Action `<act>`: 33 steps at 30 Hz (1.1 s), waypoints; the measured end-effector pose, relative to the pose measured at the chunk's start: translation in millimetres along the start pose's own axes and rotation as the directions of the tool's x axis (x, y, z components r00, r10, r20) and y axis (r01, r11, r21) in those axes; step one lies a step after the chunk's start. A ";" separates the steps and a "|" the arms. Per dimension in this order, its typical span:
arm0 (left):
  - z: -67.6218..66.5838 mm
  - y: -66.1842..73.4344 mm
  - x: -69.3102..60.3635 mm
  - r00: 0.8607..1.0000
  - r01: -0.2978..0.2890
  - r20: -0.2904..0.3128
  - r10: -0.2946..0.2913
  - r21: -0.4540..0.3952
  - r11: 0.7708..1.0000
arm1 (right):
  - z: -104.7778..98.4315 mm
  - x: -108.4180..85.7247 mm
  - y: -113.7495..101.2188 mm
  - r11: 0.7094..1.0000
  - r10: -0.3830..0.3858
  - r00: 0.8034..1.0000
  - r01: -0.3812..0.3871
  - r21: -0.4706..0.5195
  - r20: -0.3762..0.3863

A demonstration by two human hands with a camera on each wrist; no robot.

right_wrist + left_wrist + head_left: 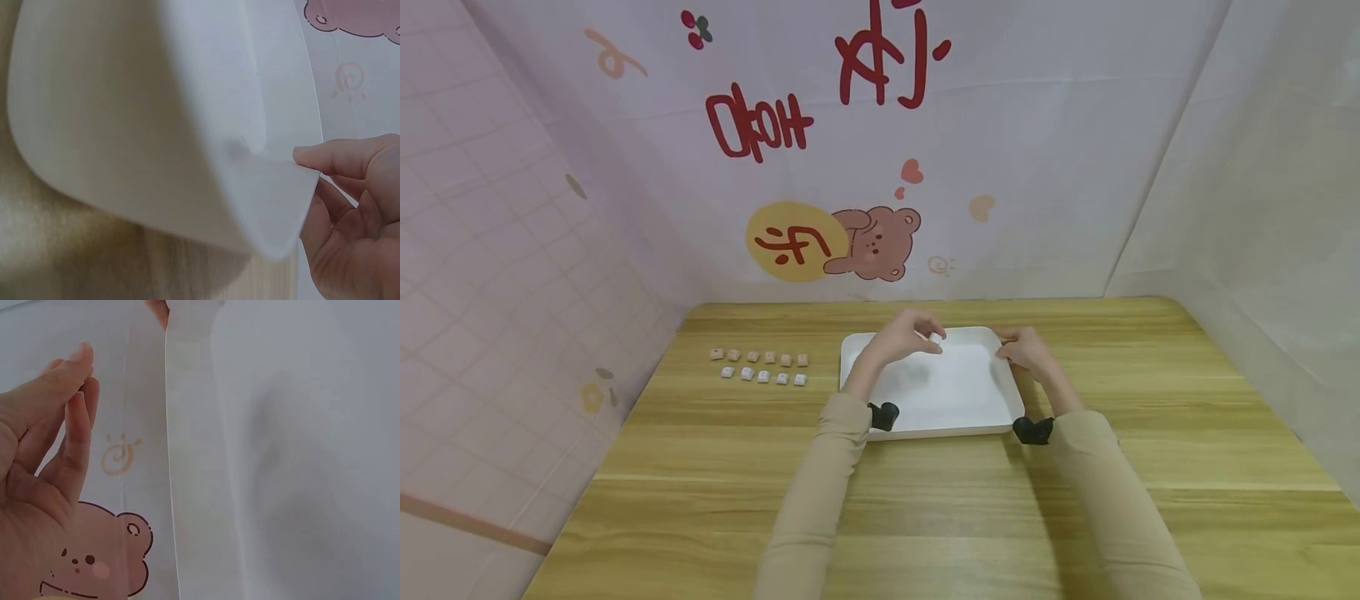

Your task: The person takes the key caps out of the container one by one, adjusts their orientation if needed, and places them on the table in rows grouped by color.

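In the head view a white tray [955,392] lies on the wooden table. My left hand [904,335] is over the tray's far part and pinches a small white keycap [935,337] between thumb and fingertips. In the left wrist view the fingers of that hand [56,425] meet at the tips, and the keycap is hidden. My right hand [1026,350] grips the tray's rim near the far right corner. Its thumb lies over the edge with the fingers beneath, as the right wrist view shows the hand [356,194] and tray [275,200].
Left of the tray, keycaps stand in two rows: several pinkish ones [769,357] behind, several white ones [763,377] in front. Wooden table [925,508] surrounds the tray. A printed cloth [1037,167] hangs behind the table's far edge.
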State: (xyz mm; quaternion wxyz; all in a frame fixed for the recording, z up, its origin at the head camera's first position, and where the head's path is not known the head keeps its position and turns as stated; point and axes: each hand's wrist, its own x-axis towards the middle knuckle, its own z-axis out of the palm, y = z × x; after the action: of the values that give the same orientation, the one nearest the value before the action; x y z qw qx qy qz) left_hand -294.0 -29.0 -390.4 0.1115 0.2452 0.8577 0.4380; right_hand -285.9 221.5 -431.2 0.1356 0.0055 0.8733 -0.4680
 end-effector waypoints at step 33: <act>-112.9 -82.6 -120.0 0.868 0.172 -0.472 -0.152 -0.001 0.985 | 0.1 -1.5 -1.5 1.000 -0.007 1.000 0.007 -0.006 -0.001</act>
State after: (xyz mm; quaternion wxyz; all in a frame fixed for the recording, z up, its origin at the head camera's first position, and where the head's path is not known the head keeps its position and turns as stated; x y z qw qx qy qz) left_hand -264.0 -210.9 -393.0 -0.0685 0.0611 0.8854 0.4557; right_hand -284.6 220.8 -429.7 0.1336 0.0024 0.8747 -0.4659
